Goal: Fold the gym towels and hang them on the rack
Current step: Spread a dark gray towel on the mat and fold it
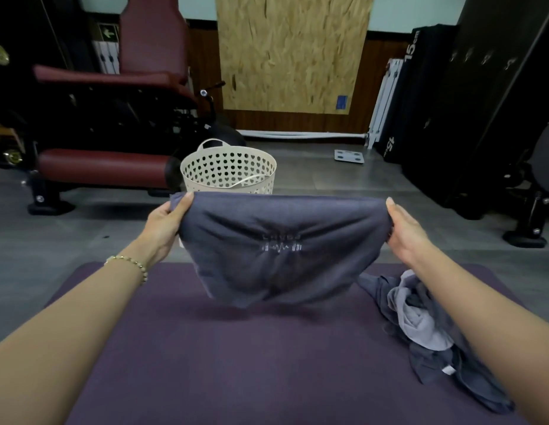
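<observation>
The dark grey towel [282, 250] is hanging in the air above the purple mat [205, 363], stretched wide between both hands and sagging in the middle, its lower edge not touching the mat. The left hand [164, 222] is pinching the upper left corner, thumb on the near face and fingers curled behind; the right hand [405, 231] is gripping the upper right corner the same way. Judging by this, the folding is only beginning: a crumpled pile of grey towels [426, 332] is lying unfolded on the mat's right side, and no rack is showing. Beyond the mat a beige basket [227, 170] with heart-shaped holes is standing on the floor; no cloth is showing inside, though its bottom is hidden.
</observation>
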The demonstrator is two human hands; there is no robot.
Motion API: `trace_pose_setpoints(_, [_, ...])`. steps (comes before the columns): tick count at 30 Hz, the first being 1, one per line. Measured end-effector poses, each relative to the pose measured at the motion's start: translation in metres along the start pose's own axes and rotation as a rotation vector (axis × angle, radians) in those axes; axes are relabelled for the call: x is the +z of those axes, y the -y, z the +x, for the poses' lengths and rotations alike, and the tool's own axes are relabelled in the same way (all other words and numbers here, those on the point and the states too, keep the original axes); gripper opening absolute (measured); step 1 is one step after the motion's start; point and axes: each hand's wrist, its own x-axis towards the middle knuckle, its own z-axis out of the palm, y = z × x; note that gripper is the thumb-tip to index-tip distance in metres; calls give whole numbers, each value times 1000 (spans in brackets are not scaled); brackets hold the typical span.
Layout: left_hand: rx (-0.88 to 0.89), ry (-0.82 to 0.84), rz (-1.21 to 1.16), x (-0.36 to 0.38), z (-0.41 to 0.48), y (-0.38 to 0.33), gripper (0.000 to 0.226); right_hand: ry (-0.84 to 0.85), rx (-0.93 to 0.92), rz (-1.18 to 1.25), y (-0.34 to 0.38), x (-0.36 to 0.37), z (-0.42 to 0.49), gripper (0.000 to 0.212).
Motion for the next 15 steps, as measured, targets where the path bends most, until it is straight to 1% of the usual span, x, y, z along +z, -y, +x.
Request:
trace_pose_setpoints(3, [-11, 8, 107, -2, 7, 23, 36, -30, 32, -7, -27, -9, 5, 15])
trace_pose_setpoints(5, [-79, 21, 201, -11, 4, 54, 34, -54, 96, -63, -62, -22, 3, 16])
trace_pose_setpoints(7, [-175, 33, 289, -23, -3, 92, 36, -95, 157, -190, -103, -36, -3, 18])
trace_pose_setpoints(9, [-275, 68, 367, -36, -13, 129, 37, -69, 242, -285, -143, -49, -15, 17])
trace_pose_setpoints(12, [-500, 217, 505, -53, -27, 182, 46, -16, 395, -399, -204, -70, -33, 15])
trace_pose_setpoints(13, [-567, 264, 554, -56, -32, 197, 43, 7, 444, -441, -222, -77, -40, 14])
trace_pose_setpoints(15, [-649, 290, 619, -63, -36, 228, 34, 53, 514, -528, -252, -86, -48, 15])
